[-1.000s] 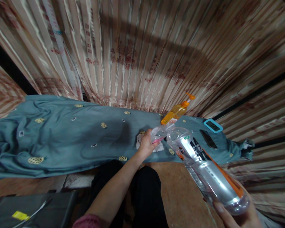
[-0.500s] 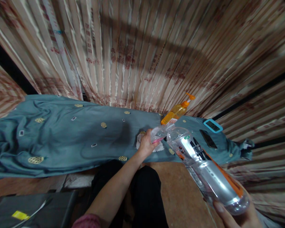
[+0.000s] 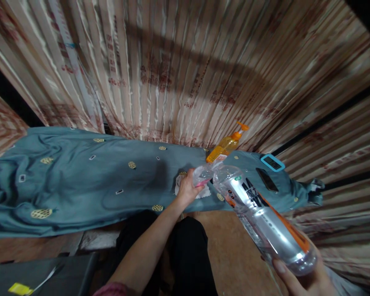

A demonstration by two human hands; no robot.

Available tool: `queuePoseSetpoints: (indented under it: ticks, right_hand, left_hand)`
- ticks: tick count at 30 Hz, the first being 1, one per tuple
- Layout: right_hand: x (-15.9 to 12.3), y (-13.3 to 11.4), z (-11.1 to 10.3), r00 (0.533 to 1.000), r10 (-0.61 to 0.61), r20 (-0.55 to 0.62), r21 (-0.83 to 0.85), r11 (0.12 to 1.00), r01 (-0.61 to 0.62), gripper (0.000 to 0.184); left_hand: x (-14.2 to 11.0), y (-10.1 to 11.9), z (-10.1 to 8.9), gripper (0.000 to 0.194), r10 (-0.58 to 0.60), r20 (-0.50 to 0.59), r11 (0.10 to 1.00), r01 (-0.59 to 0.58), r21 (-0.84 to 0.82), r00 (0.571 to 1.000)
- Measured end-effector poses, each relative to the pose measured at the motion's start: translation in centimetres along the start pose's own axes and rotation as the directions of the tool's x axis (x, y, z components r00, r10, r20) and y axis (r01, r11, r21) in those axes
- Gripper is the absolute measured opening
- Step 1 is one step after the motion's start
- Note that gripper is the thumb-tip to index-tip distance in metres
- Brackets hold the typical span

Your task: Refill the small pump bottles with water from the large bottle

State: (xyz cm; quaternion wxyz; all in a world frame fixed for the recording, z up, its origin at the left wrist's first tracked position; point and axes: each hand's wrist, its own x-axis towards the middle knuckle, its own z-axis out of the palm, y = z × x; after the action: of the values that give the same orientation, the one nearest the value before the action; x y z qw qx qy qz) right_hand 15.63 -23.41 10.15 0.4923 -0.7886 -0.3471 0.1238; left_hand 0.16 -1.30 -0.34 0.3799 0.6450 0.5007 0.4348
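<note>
The fingers of your left hand (image 3: 188, 191) are closed around a small clear container (image 3: 201, 174) with a pink part on it. The fingers of your right hand (image 3: 317, 277) grip a big clear bottle (image 3: 265, 216) at its base, thumb on the near side. The bottle lies tilted away from those fingers, its neck end reaching to the container just beyond your left fingers; whether the two touch, you cannot tell.

The main risk, as I judge it, is leverage: with your right fingers so far back, a small turn of the wrist swings the neck widely, so it could knock the container or slip off its rim. The bottle's thin-looking wall could also buckle if you squeeze hard, and anything inside could surge out; how much it holds is not clear. Press too tightly with your left fingers and the container might deform or tip.

Just past your left fingers, the orange pump bottle (image 3: 224, 151) stands close to the neck, and a sideways swing could topple it. A white crumpled cloth (image 3: 204, 192) lies by those fingers and could drag along. A drip might reach the phone (image 3: 267, 179) or the blue-framed device (image 3: 273, 163), beyond your right fingers on the bench (image 3: 89, 181), whose loose cover could shift under a push.
</note>
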Motion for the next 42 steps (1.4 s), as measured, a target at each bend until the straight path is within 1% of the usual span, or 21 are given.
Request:
queuePoseSetpoints:
  ticks: [2,4,7,9,11,13,15,19,22,24,26,28,30,31,32,33,35,37,42]
  right_hand:
    - [-0.1,-0.1,0.1,1.0,-0.003,-0.003,0.025,1.0,0.003,0.113]
    - [0.0,0.1,0.2,0.999,-0.032,-0.004,0.043,0.999,0.032,0.109]
    - [0.4,1.2,-0.1,0.997,-0.074,0.0,0.022,0.997,0.074,0.1]
    - [1.0,2.2,-0.5,0.996,-0.081,0.028,0.004,0.997,0.081,0.096]
    - [1.5,3.1,-1.0,0.994,-0.076,0.072,-0.01,0.997,0.077,0.095]
    - [1.7,3.5,-1.2,0.995,-0.049,0.09,-0.004,0.999,0.05,0.093]
    - [1.5,3.3,-1.0,0.996,-0.038,0.087,0.015,0.999,0.036,0.092]
    - [0.6,1.8,0.2,0.999,-0.045,0.029,0.098,0.994,0.042,0.093]
    - [0.1,0.8,0.7,0.999,-0.028,0.017,0.124,0.992,0.025,0.095]
    - [0.0,0.7,0.8,1.0,-0.018,0.019,0.124,0.992,0.015,0.095]
    - [0.1,1.0,0.7,1.0,-0.013,0.024,0.122,0.993,0.01,0.091]
    - [0.5,2.0,0.4,0.999,-0.033,0.026,0.106,0.994,0.03,0.087]
    - [1.2,3.4,-0.1,0.995,-0.087,0.042,0.059,0.995,0.085,0.085]
    - [1.5,4.2,-0.4,0.992,-0.114,0.059,0.019,0.993,0.113,0.084]
    - [1.9,4.9,-0.7,0.982,-0.159,0.106,-0.013,0.987,0.161,0.085]
    - [2.2,5.5,-0.9,0.973,-0.177,0.146,-0.034,0.982,0.184,0.085]
    - [2.5,6.3,-1.3,0.965,-0.216,0.151,-0.047,0.973,0.225,0.084]
    - [2.5,6.4,-1.4,0.964,-0.224,0.143,-0.05,0.971,0.233,0.081]
    - [2.2,5.5,-1.2,0.964,-0.222,0.145,-0.052,0.971,0.232,0.078]
  left_hand:
    - [0.0,0.0,0.0,0.054,-0.018,0.005,1.0,0.018,0.013,1.0]
    - [0.0,0.0,0.0,0.056,-0.029,0.014,0.999,0.029,0.014,0.999]
    - [0.0,0.0,-0.1,0.055,-0.007,0.005,1.0,0.007,-0.006,1.0]
    - [0.0,-0.1,-0.1,0.052,0.011,-0.005,1.0,-0.011,-0.02,1.0]
    - [0.1,-0.2,-0.1,0.048,0.018,-0.008,1.0,-0.018,-0.025,1.0]
    - [0.1,-0.3,-0.2,0.045,0.018,-0.009,0.999,-0.018,-0.028,1.0]
    - [0.2,-0.3,-0.2,0.044,0.012,-0.011,0.999,-0.012,-0.036,1.0]
    - [0.3,-0.3,-0.4,0.041,0.001,-0.003,0.998,-0.001,-0.068,1.0]
    - [0.4,-0.4,-0.4,0.041,-0.002,-0.004,0.996,0.001,-0.091,1.0]
    - [0.5,-0.5,-0.4,0.041,0.006,-0.004,0.995,-0.007,-0.095,1.0]
    - [0.6,-0.6,-0.5,0.041,0.008,-0.003,0.997,-0.008,-0.083,1.0]
    - [0.6,-0.6,-0.6,0.041,0.005,-0.006,0.998,-0.006,-0.067,1.0]
    - [0.7,-0.4,-0.6,0.042,0.006,-0.014,0.998,-0.006,-0.058,1.0]
    - [0.7,-0.4,-0.6,0.042,0.006,-0.017,0.998,-0.007,-0.055,1.0]
    - [0.7,-0.3,-0.7,0.042,0.003,-0.02,0.999,-0.004,-0.051,1.0]
    - [0.7,-0.3,-0.7,0.042,-0.001,-0.021,0.999,0.0,-0.048,1.0]
    - [0.7,-0.2,-0.7,0.043,-0.012,-0.024,0.999,0.011,-0.045,1.0]
    - [0.7,-0.2,-0.7,0.044,-0.014,-0.027,0.999,0.013,-0.052,1.0]
    - [0.7,-0.3,-0.7,0.041,-0.021,-0.022,0.998,0.019,-0.063,1.0]
